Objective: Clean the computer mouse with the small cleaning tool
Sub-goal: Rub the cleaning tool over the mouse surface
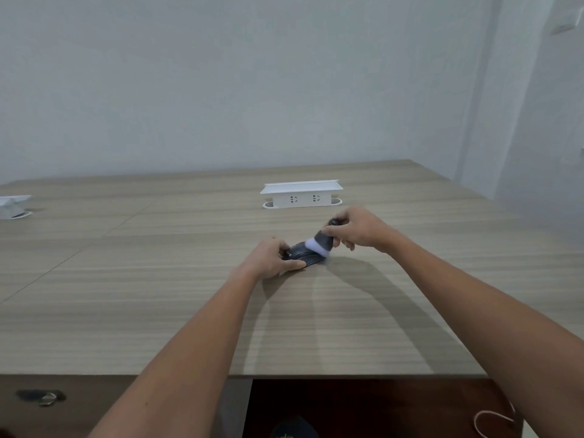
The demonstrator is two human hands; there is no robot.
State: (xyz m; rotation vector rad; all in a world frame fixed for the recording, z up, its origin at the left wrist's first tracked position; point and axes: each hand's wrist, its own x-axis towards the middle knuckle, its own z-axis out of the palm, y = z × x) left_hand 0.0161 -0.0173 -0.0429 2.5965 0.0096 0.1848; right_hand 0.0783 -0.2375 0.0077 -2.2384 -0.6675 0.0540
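The left hand (272, 255) is closed around the near end of a dark grey, rounded plastic computer mouse (304, 253). Its thumb lies along the near side of the mouse and the other fingers curl over the far side, so the mouse is gripped from both sides. The mouse rests on the light wood-grain table (158, 279), a little to the right of the middle, and its long axis runs from the left hand toward the right.

The right hand (357, 230) is clenched on a small cleaning brush with a dark grey handle and white bristles (320, 240). The fingers wrap the upper part of the handle, and its round dark end sticks out above the thumb. The brush is tilted, with the bristles pointing down and to the left. The white bristles touch the top of the mouse at its far end, just beside the fingers of the left hand.

Behind both hands, well apart from them, a white box-shaped socket unit (301, 195) stands on the table.
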